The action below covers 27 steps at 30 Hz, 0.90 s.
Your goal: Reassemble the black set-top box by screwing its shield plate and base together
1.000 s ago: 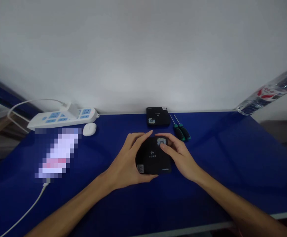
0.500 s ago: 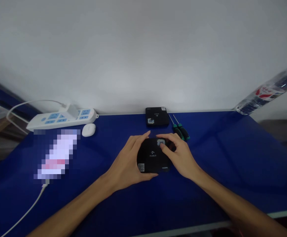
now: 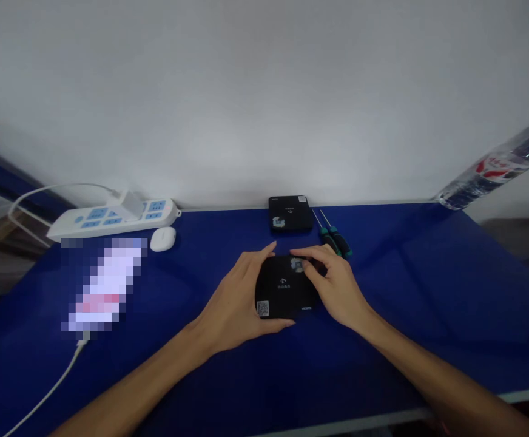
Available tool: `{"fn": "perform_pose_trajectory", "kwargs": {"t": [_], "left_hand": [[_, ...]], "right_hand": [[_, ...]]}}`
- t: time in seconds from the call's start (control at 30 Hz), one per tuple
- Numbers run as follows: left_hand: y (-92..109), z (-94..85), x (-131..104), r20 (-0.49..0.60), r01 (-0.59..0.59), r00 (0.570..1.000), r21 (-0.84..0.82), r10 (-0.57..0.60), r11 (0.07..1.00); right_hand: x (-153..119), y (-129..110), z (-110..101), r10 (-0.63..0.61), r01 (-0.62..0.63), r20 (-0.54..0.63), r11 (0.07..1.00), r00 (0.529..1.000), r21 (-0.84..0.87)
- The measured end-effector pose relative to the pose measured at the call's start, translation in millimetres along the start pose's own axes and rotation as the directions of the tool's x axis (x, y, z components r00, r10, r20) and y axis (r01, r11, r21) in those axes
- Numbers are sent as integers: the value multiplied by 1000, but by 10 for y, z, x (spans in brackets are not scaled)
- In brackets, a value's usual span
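Note:
A flat black set-top box [image 3: 285, 297] with an HDMI mark, a QR sticker and a patch of pale residue lies between my hands on the blue table. My left hand [image 3: 235, 303] grips its left side, thumb along the near edge and fingers along the far edge. With my right hand [image 3: 337, 282] I hold the far right corner, the thumb resting by the pale patch and the fingers behind the far edge. Beyond it, against the wall, sits a second black box [image 3: 290, 213] of the same look. Two screwdrivers [image 3: 335, 238] with green and black handles lie just right of that box.
At the back left lies a white power strip [image 3: 110, 221] with a charger plugged in. Near it are a white earbud case [image 3: 163, 238] and a blurred-out phone [image 3: 107, 285] on a white cable. A clear plastic bottle [image 3: 496, 167] stands at the back right corner.
My right thumb has shifted slightly right on the box, from over the pale patch to its edge. Both hands keep their hold; the view has moved a little.

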<state>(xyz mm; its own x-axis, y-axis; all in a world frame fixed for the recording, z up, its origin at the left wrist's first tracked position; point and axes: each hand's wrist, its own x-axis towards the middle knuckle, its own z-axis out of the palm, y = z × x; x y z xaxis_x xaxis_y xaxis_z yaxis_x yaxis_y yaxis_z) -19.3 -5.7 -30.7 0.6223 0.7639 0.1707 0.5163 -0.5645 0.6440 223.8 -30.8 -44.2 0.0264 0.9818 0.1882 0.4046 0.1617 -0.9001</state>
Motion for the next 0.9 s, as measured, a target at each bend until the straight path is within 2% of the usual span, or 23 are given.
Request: {"fn": "perform_pose_trajectory", "kwargs": {"t": [0.43, 0.6, 0.73, 0.9], "left_hand": [[-14, -2, 12, 3, -17, 1000, -12, 17, 1000], [-22, -62, 6, 4, 12, 1000, -42, -12, 999], [-33, -95, 13, -103, 99, 989, -81, -107, 992], [-67, -88, 57, -288, 117, 950, -41, -123, 992]], "right_hand": [[-6, 2, 2, 9, -8, 9, 1000, 1000, -29], [3, -17, -3, 28, -28, 8, 999, 1000, -33], [7, -19, -3, 29, -29, 6, 998, 1000, -48], [6, -10, 1, 30, -30, -8, 998, 1000, -57]]}}
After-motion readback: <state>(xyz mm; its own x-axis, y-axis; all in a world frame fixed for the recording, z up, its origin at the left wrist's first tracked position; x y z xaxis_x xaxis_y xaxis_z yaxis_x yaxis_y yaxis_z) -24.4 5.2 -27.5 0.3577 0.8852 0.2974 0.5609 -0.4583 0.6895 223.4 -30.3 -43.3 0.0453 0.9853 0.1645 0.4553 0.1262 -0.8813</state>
